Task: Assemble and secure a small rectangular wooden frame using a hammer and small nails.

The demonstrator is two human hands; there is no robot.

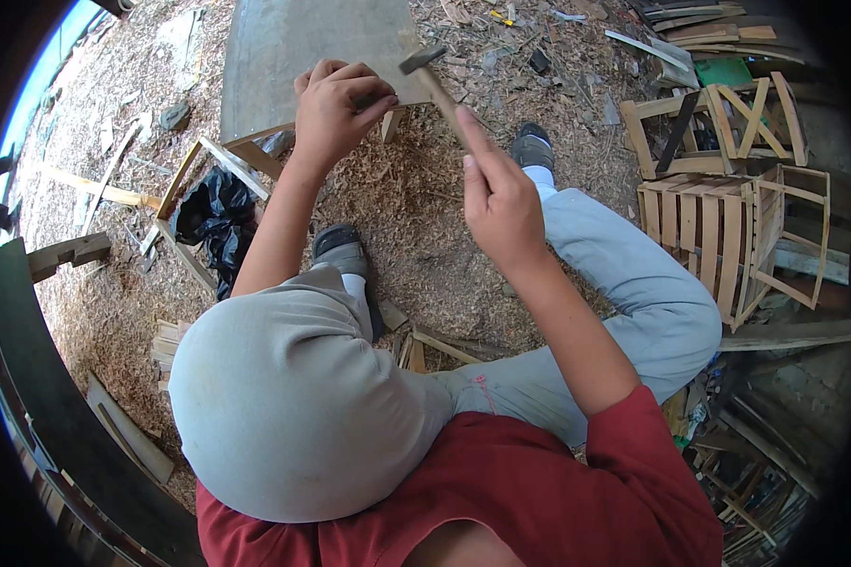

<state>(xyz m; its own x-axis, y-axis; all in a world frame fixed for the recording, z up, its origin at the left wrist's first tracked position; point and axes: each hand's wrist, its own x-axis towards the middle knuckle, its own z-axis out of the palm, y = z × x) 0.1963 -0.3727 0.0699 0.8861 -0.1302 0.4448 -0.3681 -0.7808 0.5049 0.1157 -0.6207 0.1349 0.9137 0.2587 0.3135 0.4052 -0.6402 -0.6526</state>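
**Dark-headed hammer with a pale wooden handle (442, 97) at the near right corner of the flat, grey-topped wooden table (312, 47)**

I take the table as my landmark. Seen from above, the hammer's metal head overlaps the right edge, close to the near corner; I cannot tell how high it hangs. I have the right hand (503, 198) nearer than that corner and to its right, fingers wrapped round the handle, index stretched along the wood. The left hand (334, 106) is at the table's near edge, fingers curled, thumb drawn in close to the index. Whether they pinch something small, I cannot tell.

I judge the hammer stiff and hard to damage, its weight mostly in the metal, so it should want to tip head-first. The bare wood looks dry and unlikely to slip. I would hold it well back from the head for a free swing, or higher up for finer control.

A crumpled black plastic bag (219, 213) sits off the table's near left corner; a pale, slatted wooden crate (704, 231) stands well apart, to its right.
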